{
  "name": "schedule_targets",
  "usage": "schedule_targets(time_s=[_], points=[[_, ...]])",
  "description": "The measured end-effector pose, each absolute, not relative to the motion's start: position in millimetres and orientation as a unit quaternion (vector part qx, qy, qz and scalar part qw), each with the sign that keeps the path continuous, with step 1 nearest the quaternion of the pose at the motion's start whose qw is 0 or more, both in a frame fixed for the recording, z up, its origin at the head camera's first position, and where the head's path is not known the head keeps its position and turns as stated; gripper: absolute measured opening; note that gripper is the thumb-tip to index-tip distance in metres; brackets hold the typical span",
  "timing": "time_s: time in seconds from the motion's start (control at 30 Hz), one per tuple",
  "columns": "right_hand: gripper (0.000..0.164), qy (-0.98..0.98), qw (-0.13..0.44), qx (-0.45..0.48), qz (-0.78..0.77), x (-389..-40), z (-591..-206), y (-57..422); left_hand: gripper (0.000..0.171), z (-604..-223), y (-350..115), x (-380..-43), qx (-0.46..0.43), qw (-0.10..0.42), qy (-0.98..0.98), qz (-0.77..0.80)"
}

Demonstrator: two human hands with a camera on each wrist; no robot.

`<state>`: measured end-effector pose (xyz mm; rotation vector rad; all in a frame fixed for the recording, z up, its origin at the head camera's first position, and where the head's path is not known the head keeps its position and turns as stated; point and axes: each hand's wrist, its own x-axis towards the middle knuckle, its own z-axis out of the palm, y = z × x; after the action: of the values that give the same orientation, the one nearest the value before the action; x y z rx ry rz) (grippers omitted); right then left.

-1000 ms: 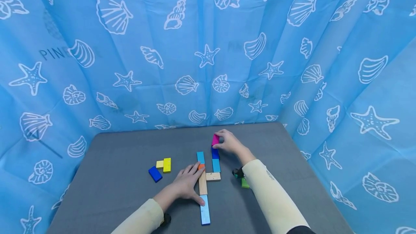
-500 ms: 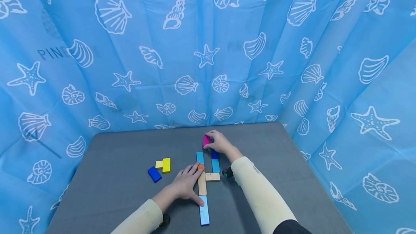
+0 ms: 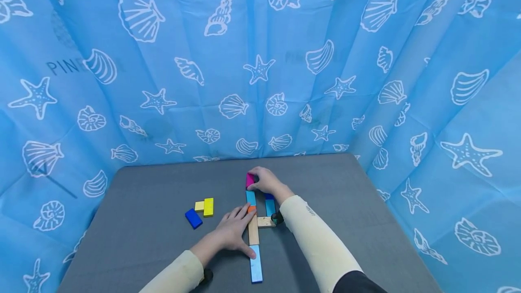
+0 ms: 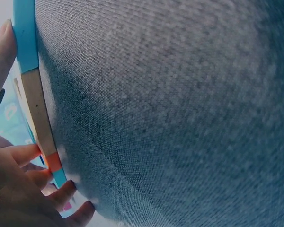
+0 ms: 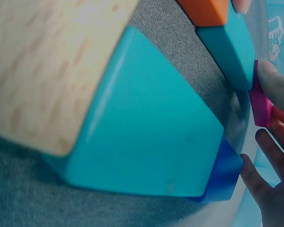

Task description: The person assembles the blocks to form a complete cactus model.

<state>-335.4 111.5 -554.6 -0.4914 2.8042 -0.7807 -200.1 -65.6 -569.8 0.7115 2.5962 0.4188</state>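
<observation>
My right hand [image 3: 266, 181] pinches a magenta block [image 3: 249, 181] at the far end of a column of blocks. Directly below it in the head view lies a light blue block [image 3: 250, 198], followed by an orange block [image 3: 252, 209], a plain wooden block [image 3: 253, 233] and a long pale blue block [image 3: 256, 267]. Along this column's left side rests my left hand [image 3: 231, 232], fingers spread, fingertips at the orange block and thumb on the pale blue one. In the right wrist view, thumb and fingers hold the magenta block [image 5: 261, 108] close against the teal block's end [image 5: 234, 52].
A short wooden block [image 3: 265, 222] branches right from the column, with a light blue block [image 3: 270, 207] and a dark blue block [image 3: 269, 196] beyond it. Loose at left lie a blue block [image 3: 193, 218], a yellow block [image 3: 208, 207] and a pale yellow block [image 3: 199, 206].
The right hand has carried the magenta block leftward, from beyond the dark blue block to the left column's far end. A green block is now hidden by the right sleeve. The left hand stays put.
</observation>
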Motion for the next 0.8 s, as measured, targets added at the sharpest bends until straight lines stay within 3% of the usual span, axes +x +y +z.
schedule_targets(time_s=[0.3, 0.43, 0.57, 0.8], points=[[0.062, 0.941, 0.118, -0.189, -0.255, -335.0, -556.3, 111.1, 0.129, -566.1, -65.6, -198.9, 0.253, 0.208, 0.932, 0.155], [0.05, 0.935, 0.115, -0.197, -0.27, -334.8, -556.4, 112.4, 0.129, -565.6, -65.1, -198.8, 0.254, 0.206, 0.933, 0.151], [0.035, 0.928, 0.101, -0.205, -0.293, -335.2, -550.6, 115.1, 0.129, -566.5, -64.6, -199.2, 0.254, 0.206, 0.933, 0.149], [0.035, 0.922, 0.049, -0.222, -0.314, -326.3, -523.9, 128.1, 0.129, -568.5, -64.6, -200.1, 0.252, 0.212, 0.932, 0.154]])
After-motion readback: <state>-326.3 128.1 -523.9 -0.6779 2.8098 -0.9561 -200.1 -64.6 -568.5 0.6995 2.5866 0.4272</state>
